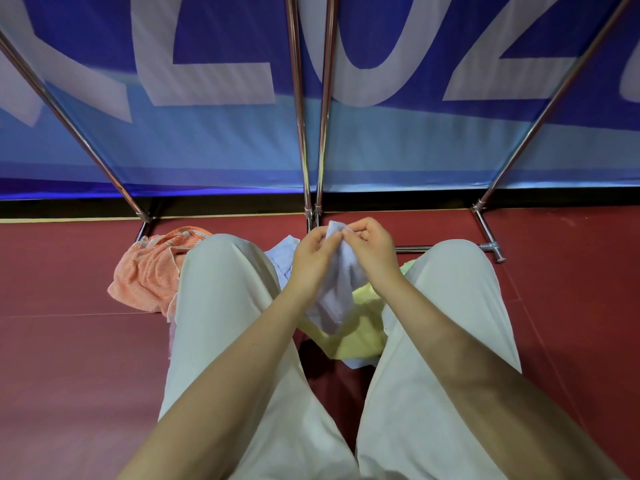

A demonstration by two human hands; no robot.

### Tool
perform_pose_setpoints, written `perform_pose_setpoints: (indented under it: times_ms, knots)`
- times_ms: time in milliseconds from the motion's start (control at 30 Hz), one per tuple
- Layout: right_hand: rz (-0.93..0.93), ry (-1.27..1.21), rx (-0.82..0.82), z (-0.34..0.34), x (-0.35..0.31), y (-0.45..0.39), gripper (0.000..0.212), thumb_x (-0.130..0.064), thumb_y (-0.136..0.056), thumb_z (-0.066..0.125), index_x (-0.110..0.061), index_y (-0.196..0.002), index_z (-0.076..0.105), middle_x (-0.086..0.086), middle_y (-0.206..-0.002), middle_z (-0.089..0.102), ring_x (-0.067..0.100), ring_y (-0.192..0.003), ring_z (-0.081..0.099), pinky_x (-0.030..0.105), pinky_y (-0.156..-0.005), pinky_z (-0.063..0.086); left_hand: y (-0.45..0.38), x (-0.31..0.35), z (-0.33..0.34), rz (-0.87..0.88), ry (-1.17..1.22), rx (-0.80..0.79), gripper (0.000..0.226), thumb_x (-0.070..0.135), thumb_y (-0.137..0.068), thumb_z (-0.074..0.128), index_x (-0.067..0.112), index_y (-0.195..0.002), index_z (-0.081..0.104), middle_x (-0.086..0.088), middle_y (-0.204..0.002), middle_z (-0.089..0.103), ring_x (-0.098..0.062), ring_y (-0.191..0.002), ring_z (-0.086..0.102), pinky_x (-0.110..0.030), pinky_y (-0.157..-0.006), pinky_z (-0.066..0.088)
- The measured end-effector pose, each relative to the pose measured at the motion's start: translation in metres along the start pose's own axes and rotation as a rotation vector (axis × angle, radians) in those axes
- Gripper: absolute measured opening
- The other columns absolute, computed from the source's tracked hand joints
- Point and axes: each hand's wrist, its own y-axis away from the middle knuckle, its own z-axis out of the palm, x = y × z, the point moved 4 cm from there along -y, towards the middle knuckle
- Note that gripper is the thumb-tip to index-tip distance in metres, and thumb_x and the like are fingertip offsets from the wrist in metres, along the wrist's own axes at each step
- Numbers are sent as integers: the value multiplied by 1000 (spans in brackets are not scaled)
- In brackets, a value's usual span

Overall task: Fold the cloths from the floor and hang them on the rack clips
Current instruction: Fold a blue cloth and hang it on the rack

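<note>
Cloths lie on the red floor between and beside the person's knees at frame centre: an orange cloth left, a yellow cloth lower. Both left hand and right hand pinch a pale lavender cloth hanging between them, below the rack legs.

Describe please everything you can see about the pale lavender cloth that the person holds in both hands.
The pale lavender cloth looks like thin, soft woven fabric, crumpled and not yet folded. Its top edge is pinched between the left hand and the right hand, held close together above the knees. The rest hangs down loosely between the forearms, with a stitched hem showing at the lower tip. Its lower part hangs in front of a yellow cloth lying on the dark red floor.
</note>
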Motion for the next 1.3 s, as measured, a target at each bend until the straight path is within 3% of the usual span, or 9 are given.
perform_pose_setpoints:
  times_ms: [100, 167, 300, 367, 600, 767, 967, 1100, 1300]
  knots:
    - [-33, -26, -108, 2, -4, 4, 11, -9, -90, 59, -19, -87, 59, -3, -80, 63, -5, -69, 57, 9, -65, 42, -7, -5, -9, 15, -16, 66, 25, 20, -98, 50, -1, -94, 62, -4, -82, 55, -9, -76, 47, -18, -68, 38]
    - [-67, 37, -196, 3, -1, 7, 14, -10, -89, 59, -23, -90, 59, -1, -84, 65, 1, -74, 59, 13, -69, 45, -9, -3, -15, 17, -10, 109, 25, 20, -98, 49, -3, -94, 61, -5, -82, 53, -8, -74, 45, -19, -67, 37]
    - [-134, 443, -325, -7, 15, 8, 6, -26, -88, 62, -21, -89, 59, 0, -80, 62, 16, -74, 55, 28, -69, 42, -14, 3, -34, 49, 19, 225, 20, 19, -98, 49, 8, -85, 59, 1, -77, 52, -4, -68, 44, -13, -62, 37]
    - [-157, 570, -347, -12, 22, 9, 21, -30, -90, 60, -10, -84, 57, 9, -76, 57, 19, -68, 47, 30, -63, 35, -19, 3, -43, 75, -40, 266, 19, 19, -98, 49, 11, -85, 60, 4, -78, 54, -4, -69, 46, -14, -64, 38]
    - [-258, 749, -238, -34, 18, 12, 16, -34, -92, 56, -20, -87, 60, -6, -72, 55, 20, -72, 50, 27, -60, 35, -14, -3, -43, 225, -395, 174, 17, 20, -101, 43, 11, -97, 56, 1, -83, 61, -6, -72, 51, -25, -69, 40]
    - [-550, 894, -54, -37, 3, 15, 23, -29, -91, 55, -12, -102, 65, 1, -95, 69, 28, -91, 62, 35, -76, 46, -6, 1, -45, 293, -392, 194, 14, 16, -101, 44, 19, -88, 49, 12, -72, 52, 3, -68, 48, -22, -62, 33]
    - [-285, 944, -120, -34, 12, 7, 42, -26, -92, 53, -22, -133, 47, 5, -116, 63, 28, -109, 56, 36, -82, 44, 12, 10, -40, 354, -314, 136, 14, 10, -100, 46, 13, -88, 52, 9, -74, 53, 4, -69, 49, -10, -64, 36]
    - [-217, 968, -121, -30, 20, 5, 15, -16, -87, 51, -14, -100, 58, 4, -91, 62, 30, -87, 57, 33, -59, 32, 20, 12, -31, 453, -360, 6, 11, 12, -100, 46, 13, -97, 56, 4, -87, 61, -3, -81, 55, -17, -73, 40]
    - [-193, 876, -74, -32, 24, 1, 5, -16, -82, 59, -12, -83, 62, 1, -84, 50, 22, -80, 47, 29, -60, 27, 22, 13, -28, 410, -340, -13, 14, 10, -101, 45, 20, -96, 55, 14, -86, 59, 4, -82, 53, -14, -75, 39]
